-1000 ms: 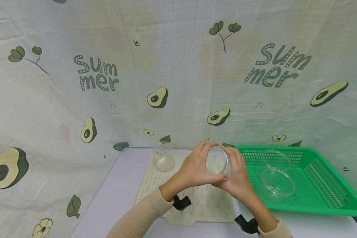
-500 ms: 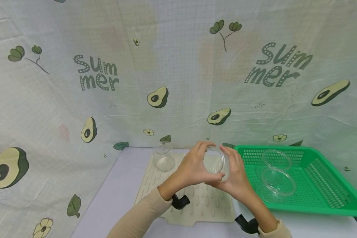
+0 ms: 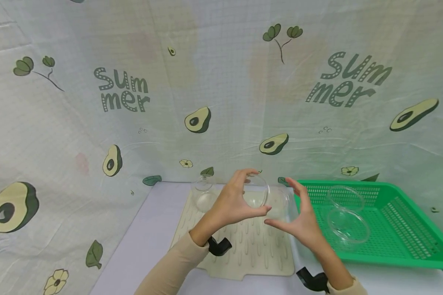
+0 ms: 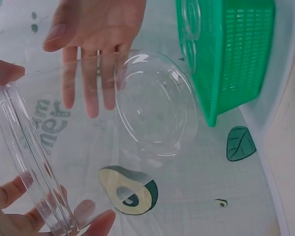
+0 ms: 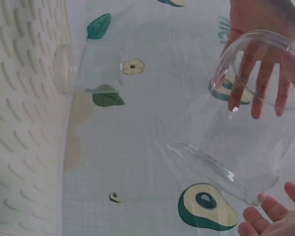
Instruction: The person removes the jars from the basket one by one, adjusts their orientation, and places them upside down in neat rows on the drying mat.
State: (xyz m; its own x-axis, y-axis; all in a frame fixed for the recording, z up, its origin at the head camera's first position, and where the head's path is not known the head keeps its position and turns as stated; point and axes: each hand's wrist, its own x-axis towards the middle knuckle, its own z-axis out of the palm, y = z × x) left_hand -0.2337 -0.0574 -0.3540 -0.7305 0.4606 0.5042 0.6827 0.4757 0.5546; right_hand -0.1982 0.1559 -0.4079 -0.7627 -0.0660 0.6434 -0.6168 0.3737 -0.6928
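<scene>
My left hand [image 3: 230, 200] grips a clear plastic cup [image 3: 256, 192] near its rim, thumb below and fingers above. The cup lies on its side in the air over the drying mat, its rounded base turned to the right. Beside that base my right hand [image 3: 304, 221] is spread, thumb and fingers wide apart, holding nothing. The left wrist view shows the cup base [image 4: 157, 103] sticking out toward the right hand [image 4: 103, 29]. In the right wrist view the right fingertips [image 5: 263, 214] are close to the cup wall [image 5: 226, 142].
Another clear cup [image 3: 204, 200] stands on the ridged beige mat [image 3: 247, 250] at its back left. A green basket [image 3: 402, 229] on the right holds clear containers [image 3: 348, 225]. A printed curtain [image 3: 221, 82] hangs behind the white table [image 3: 140, 241].
Both hands held the cup earlier. My right hand has let go and opened, moving right, while my left hand has carried the cup slightly left and turned it.
</scene>
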